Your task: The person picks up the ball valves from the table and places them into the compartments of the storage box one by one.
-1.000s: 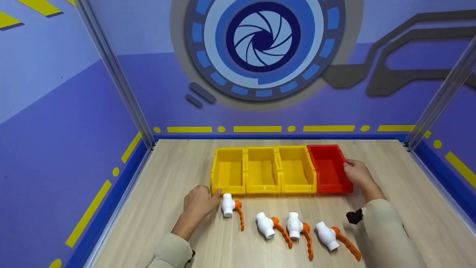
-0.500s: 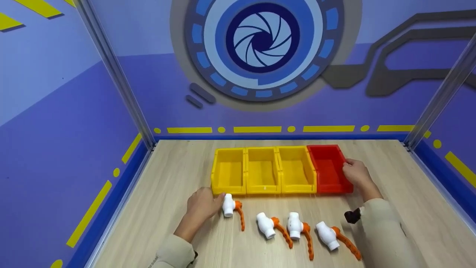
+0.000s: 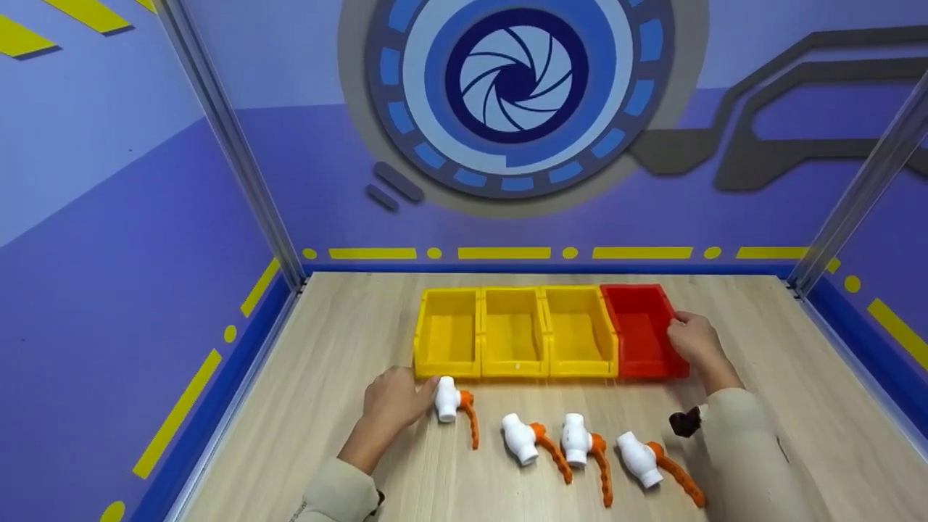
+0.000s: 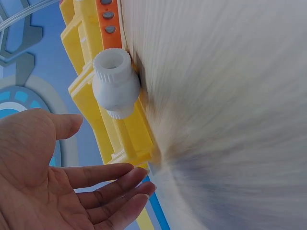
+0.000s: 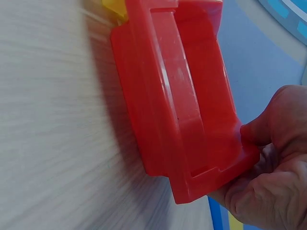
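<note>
Three yellow bins (image 3: 512, 368) and a red bin (image 3: 645, 368) stand side by side in one row. My left hand (image 3: 395, 397) is at the front left corner of the leftmost yellow bin, its thumb close to a white ball valve (image 3: 447, 400) with an orange handle. In the left wrist view that hand (image 4: 43, 167) has its fingers extended beside the bin's end; whether they touch it I cannot tell. My right hand (image 3: 697, 339) pinches the outer wall of the red bin, thumb inside, as the right wrist view shows the thumb (image 5: 259, 129) over the rim.
Several more white ball valves with orange handles, among them one in the middle (image 3: 577, 440) and one at the right (image 3: 639, 460), lie on the wooden table (image 3: 449, 486) in front of the bins. Blue printed panels (image 3: 275, 181) close off the back and sides.
My left hand has shifted slightly right, nearer the leftmost valve. My right hand keeps its grip on the red bin. The bins and valves look nearly unchanged; the head view has shifted a little.
</note>
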`<state>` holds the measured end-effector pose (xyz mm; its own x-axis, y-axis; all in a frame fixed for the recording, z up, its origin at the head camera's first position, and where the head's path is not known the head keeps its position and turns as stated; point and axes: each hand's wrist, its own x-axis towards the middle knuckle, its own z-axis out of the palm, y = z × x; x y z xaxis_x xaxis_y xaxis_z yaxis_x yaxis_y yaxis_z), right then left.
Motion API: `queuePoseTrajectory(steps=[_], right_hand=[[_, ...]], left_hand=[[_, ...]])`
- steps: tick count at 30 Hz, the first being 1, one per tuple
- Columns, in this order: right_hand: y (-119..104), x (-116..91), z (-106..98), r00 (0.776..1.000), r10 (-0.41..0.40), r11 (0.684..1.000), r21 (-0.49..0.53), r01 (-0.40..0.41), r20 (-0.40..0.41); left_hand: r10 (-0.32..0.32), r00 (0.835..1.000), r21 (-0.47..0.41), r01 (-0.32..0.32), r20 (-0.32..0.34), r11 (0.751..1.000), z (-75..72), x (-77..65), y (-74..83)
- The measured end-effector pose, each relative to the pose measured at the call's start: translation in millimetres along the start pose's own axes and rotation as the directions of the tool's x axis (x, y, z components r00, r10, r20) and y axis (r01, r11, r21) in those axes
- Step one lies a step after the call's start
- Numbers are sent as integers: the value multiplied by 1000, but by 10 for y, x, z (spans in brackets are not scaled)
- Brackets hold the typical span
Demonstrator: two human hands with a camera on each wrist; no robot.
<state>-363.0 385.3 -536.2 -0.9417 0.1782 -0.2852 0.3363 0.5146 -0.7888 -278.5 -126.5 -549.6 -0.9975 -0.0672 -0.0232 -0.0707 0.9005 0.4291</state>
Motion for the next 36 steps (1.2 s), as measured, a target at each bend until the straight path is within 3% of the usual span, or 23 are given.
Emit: queuePoseTrajectory(steps=[6, 13, 21, 27, 36], right_hand=[[-9, -36, 3, 999, -23, 998, -67, 21, -35], [-33, -42, 11, 1000, 16, 999, -45, -17, -25], [4, -42, 22, 1000, 1, 999, -48, -1, 0], [31, -54, 16, 1000, -6, 999, -43, 7, 13], [53, -31, -12, 997, -68, 994, -88, 70, 29]], left_hand=[[21, 1000, -15, -21, 2, 1000, 6, -14, -1], [34, 999, -20, -34, 19, 999, 6, -18, -16], [61, 998, 4, -61, 18, 998, 23, -25, -35], [100, 995, 16, -100, 28, 995, 33, -37, 45], [132, 985, -46, -128, 108, 991, 148, -60, 174]])
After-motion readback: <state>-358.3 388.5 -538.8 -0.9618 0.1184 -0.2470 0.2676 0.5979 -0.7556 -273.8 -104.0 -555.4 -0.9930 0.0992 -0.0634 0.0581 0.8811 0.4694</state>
